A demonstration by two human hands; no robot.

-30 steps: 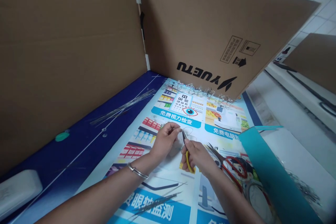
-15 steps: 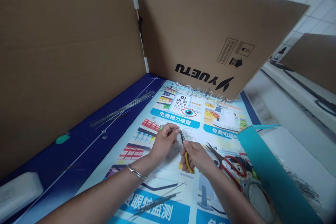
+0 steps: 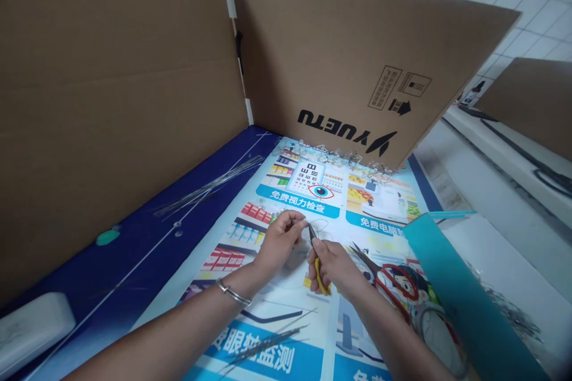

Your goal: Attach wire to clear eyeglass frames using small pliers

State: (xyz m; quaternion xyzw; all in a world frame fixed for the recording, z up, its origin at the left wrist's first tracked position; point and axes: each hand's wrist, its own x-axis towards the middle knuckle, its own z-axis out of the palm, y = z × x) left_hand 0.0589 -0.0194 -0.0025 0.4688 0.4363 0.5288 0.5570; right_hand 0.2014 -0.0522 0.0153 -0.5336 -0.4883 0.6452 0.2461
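My left hand (image 3: 282,241) pinches a thin wire (image 3: 320,224) between thumb and fingertips, over the middle of the printed poster. The wire bends into a small loop just right of the fingertips. In my right hand (image 3: 329,262) are pliers (image 3: 319,274) with yellow handles and dark narrow jaws, pointing up toward the left fingertips. The jaw tips meet the wire beside my left thumb; whether they clamp it is too small to tell. Red-handled scissors (image 3: 388,286) lie just right of my right hand, blades pointing up and left.
Cardboard panels (image 3: 339,53) stand at the left and back. Small clear wire pieces (image 3: 339,156) line the back panel's foot. Straight wires (image 3: 214,183) lie at left, more wires (image 3: 268,345) in front. A teal-edged box (image 3: 473,297) with metal bits stands right; a white case (image 3: 36,330) lies lower left.
Both hands stay nearly still, with the pliers at the wire by the left fingertips. The view has shifted very slightly.
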